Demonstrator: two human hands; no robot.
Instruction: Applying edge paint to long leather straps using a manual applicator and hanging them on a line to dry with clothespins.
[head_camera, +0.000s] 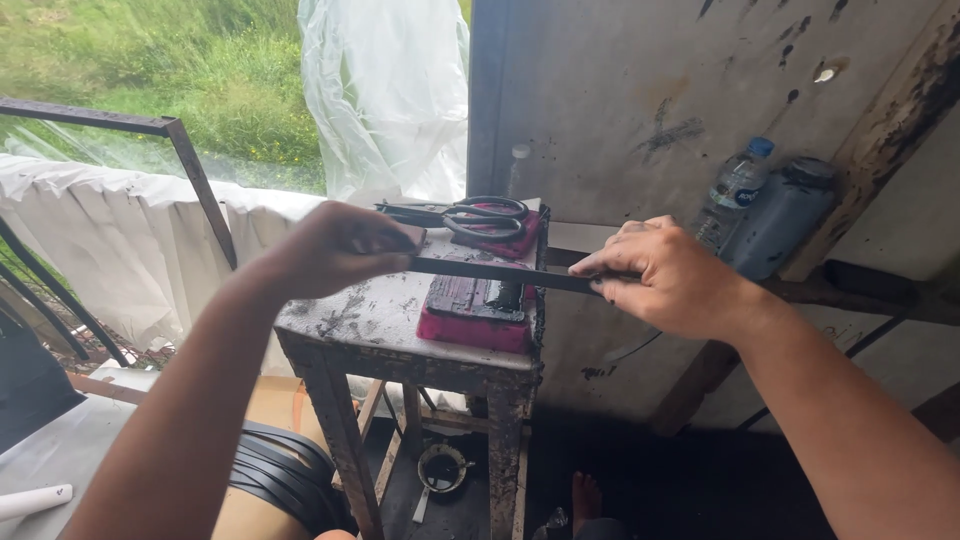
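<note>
Strip: long flat black strip (500, 272), stretched level over the pink block (478, 308) so its middle is backed.
Hands: left hand (335, 248) and right hand (665, 275) are each closed on one end of the strip.
Desk: stained small metal desk (375, 325); black-handled scissors (470, 214) are parked at the rear.

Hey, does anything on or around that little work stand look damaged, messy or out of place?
The stand is worn: its top is stained and smeared black and its legs look rusty. The pink block is blackened on top. The wall behind has dark splatters. Both hands, left and right, hold a black strip level across it.

Bare forearms, grime-stained fingertips (600, 283)
</note>
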